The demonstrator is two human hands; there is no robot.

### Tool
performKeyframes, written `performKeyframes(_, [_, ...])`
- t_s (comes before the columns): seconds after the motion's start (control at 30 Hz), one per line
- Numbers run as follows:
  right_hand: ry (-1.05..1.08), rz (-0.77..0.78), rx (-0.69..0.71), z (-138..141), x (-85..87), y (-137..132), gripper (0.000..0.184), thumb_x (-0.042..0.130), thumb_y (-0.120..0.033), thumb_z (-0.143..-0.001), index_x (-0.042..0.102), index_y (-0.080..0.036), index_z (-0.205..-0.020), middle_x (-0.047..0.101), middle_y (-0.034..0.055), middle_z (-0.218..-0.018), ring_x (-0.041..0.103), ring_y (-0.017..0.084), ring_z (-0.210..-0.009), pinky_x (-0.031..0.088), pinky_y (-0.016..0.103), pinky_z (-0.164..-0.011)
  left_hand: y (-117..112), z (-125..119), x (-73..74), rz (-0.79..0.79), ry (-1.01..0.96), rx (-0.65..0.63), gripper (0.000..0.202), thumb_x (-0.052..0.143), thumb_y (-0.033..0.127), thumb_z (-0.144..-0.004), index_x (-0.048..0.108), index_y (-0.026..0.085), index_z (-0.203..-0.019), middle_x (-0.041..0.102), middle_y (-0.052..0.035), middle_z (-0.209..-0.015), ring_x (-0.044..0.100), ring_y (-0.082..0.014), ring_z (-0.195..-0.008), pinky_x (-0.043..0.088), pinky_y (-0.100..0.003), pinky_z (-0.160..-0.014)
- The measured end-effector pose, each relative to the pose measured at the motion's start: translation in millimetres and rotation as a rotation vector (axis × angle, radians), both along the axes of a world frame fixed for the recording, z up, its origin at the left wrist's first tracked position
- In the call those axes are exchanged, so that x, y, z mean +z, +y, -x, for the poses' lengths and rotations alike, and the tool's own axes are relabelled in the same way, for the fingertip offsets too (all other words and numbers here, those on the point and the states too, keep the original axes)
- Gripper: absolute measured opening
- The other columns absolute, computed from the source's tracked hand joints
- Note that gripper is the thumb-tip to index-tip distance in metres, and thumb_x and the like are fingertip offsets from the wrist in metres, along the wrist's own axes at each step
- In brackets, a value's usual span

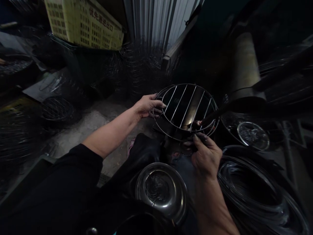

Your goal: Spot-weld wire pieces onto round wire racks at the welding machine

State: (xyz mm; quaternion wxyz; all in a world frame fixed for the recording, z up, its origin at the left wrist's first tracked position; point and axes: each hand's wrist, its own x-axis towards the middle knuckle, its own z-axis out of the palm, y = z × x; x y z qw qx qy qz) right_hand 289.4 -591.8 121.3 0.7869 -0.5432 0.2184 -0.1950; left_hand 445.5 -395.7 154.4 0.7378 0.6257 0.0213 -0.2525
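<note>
**Head view: both hands hold a round wire rack**

We see the round wire rack (186, 111) held up in front of the body and tilted towards us. It sits above the lap, just beyond a steel bowl (160, 191). Our left hand (148, 106) grips the rack's left rim, its fingers (158, 105) curled over the wire. Our right hand (206, 156) takes the near rim from below, its fingers (195, 138) closed on the outer ring.

A dark bar (220, 112) reaches in from the right. Its tip lies over the rack's bars just above the right hand, and we cannot tell whether it touches them.

Coils of wire (256, 195) lie to the right of the right forearm, with a shiny round dish (253, 134) beyond them. On the floor to the left sits a stack of wire pieces (58, 109). A yellow crate (85, 24) stands well apart at the upper left.
</note>
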Motion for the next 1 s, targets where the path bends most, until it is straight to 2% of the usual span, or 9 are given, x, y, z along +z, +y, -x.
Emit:
performKeyframes(0.4, [-0.005,-0.012,0.019,-7,6.2,-6,0.033,0.09,-0.029,-0.057,0.071,-0.015,-0.08,0.069,0.0004,-0.064,0.061,0.012,-0.043,0.049,0.021,-0.041,-9,-12,8.3,0.007,0.044,0.002,0.038,0.076,0.011,-0.057,0.062,0.019,-0.091,0.064,-0.0017,-0.082,0.066,-0.0181,-0.063,0.055,-0.04,-0.065])
performKeyframes(0.5, [0.007,-0.022,0.018,-10,5.4,-8,0.036,0.091,-0.031,-0.054,0.07,-0.015,-0.079,0.068,0.0003,-0.062,0.06,0.013,-0.042,0.046,0.02,-0.038,-11,-14,8.9,-0.013,0.067,0.017,0.036,0.076,0.01,-0.057,0.062,0.019,-0.089,0.064,-0.002,-0.082,0.066,-0.0186,-0.062,0.056,-0.041,-0.066])
performKeyframes(1.0, [0.017,-0.011,0.008,-22,9.2,-12,0.044,0.092,-0.036,-0.048,0.067,-0.014,-0.077,0.065,0.0007,-0.058,0.059,0.014,-0.04,0.041,0.02,-0.034,-21,-23,7.4,-0.058,0.098,0.048,0.026,0.075,0.009,-0.059,0.059,0.016,-0.079,0.063,-0.0033,-0.076,0.066,-0.0218,-0.058,0.055,-0.039,-0.057])
